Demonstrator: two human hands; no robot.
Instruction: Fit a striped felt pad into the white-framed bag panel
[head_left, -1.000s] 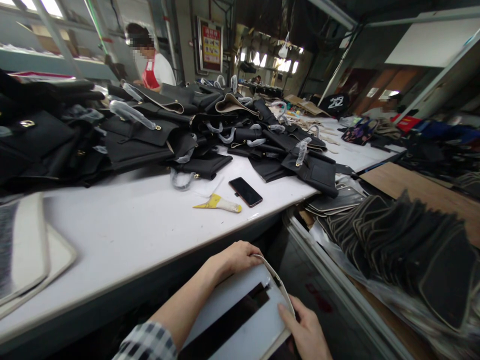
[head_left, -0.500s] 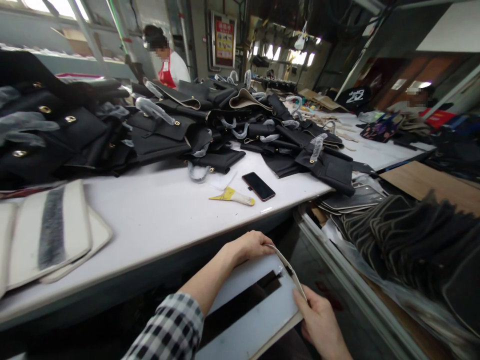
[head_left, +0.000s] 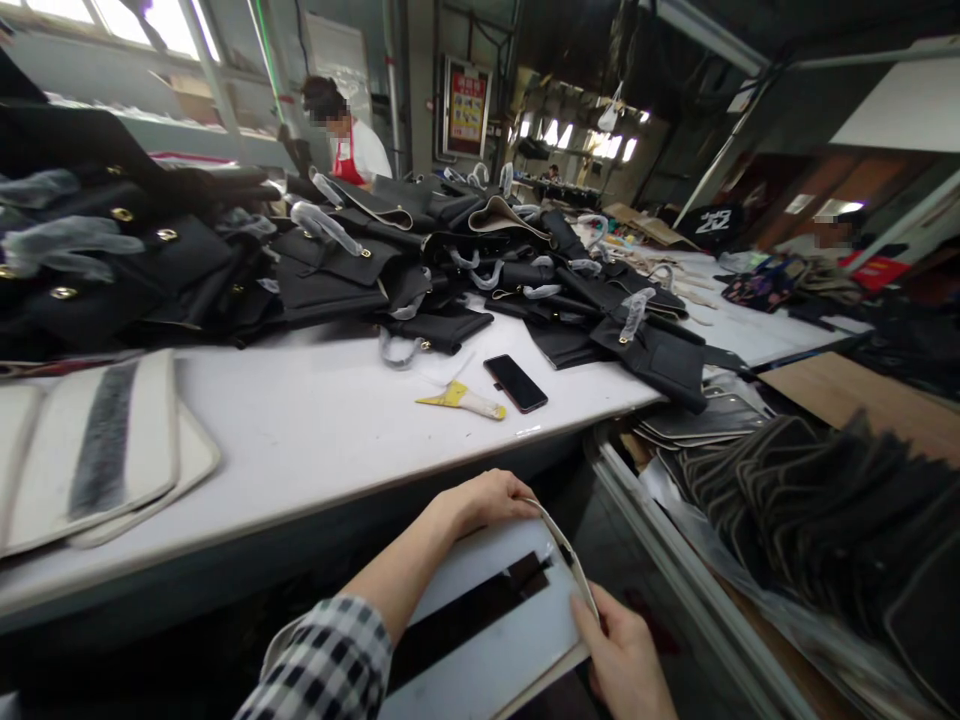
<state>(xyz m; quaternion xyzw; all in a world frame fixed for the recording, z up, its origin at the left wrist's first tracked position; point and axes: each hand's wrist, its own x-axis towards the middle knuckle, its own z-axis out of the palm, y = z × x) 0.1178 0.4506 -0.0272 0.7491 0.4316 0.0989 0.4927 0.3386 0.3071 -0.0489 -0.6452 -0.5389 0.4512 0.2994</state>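
Observation:
A flat panel point(head_left: 482, 635), pale blue-white with a dark strip along its middle and a cream edge, lies low in front of me, below the table edge. My left hand point(head_left: 491, 500) reaches across it and is closed on its far corner, fingers curled over the rim. At the right end, my right hand point(head_left: 619, 640) pinches the cream edge, with the thumb on top of the panel. The fingers under the panel are hidden. A checked sleeve covers my left forearm and hides part of the near side.
On the white table point(head_left: 300, 430) lie a phone point(head_left: 516, 383), a yellow-tipped scraper-like tool point(head_left: 461, 400) and cream panels point(head_left: 112, 450) at left. Black bags point(head_left: 337, 270) are heaped behind. Dark panels point(head_left: 795, 510) are stacked at right. A person in a red apron point(head_left: 349, 150) stands beyond.
My view has shifted slightly, so the background sits a little lower and further right. Both hands keep their hold on the panel, which appears slightly lower and further left.

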